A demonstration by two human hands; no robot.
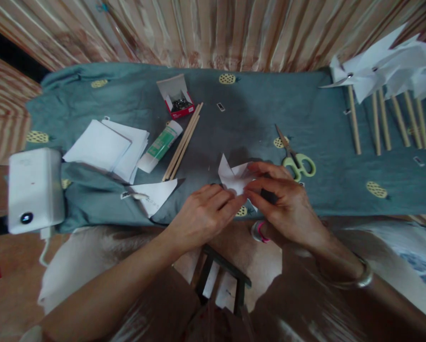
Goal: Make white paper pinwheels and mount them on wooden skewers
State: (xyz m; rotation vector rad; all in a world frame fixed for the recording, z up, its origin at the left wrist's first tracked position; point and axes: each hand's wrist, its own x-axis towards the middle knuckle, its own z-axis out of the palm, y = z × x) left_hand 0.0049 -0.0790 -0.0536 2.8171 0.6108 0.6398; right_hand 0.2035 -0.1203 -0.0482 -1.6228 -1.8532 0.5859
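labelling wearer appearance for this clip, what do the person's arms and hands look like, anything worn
Both forearms are bare, no sleeves in view. The right hand has a plain metal bangle at its wrist. The left hand shows no ring, watch or band.

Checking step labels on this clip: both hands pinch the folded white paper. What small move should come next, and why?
Likely pin it: the right hand holds the white paper with its points gathered at the centre while the left hand reaches to the open red box of fasteners. No fastener shows in the paper; the finished pinwheels at the right show metal centres.
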